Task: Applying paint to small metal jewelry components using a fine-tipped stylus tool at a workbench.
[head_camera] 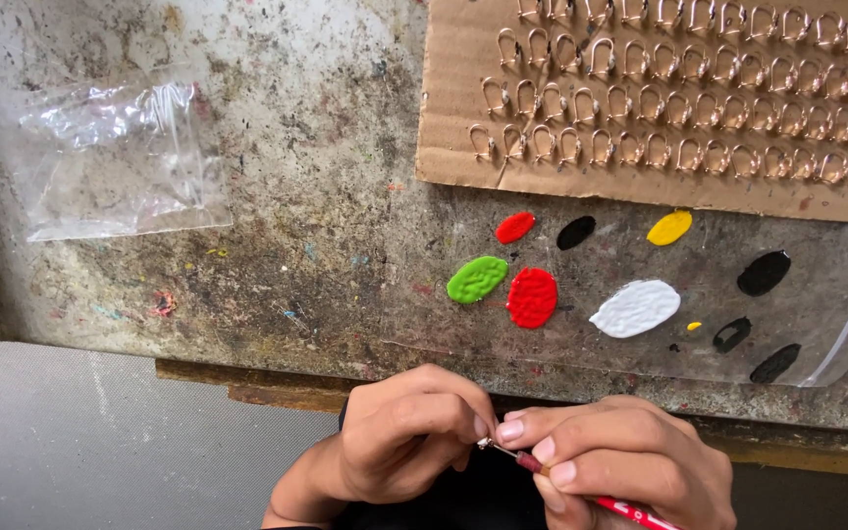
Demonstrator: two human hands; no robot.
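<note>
Left hand grip closed, pinching a tiny silvery piece. Right hand grip closed on a thin red-handled brush, tip touching the piece.

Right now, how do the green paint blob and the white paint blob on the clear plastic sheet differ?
The green paint blob is smaller than the white paint blob. The green one sits left of the big red blob, the white one right of it. The white one shows ridged texture; the green looks smoother. Both are wet-looking ovals tilted the same way.
</note>
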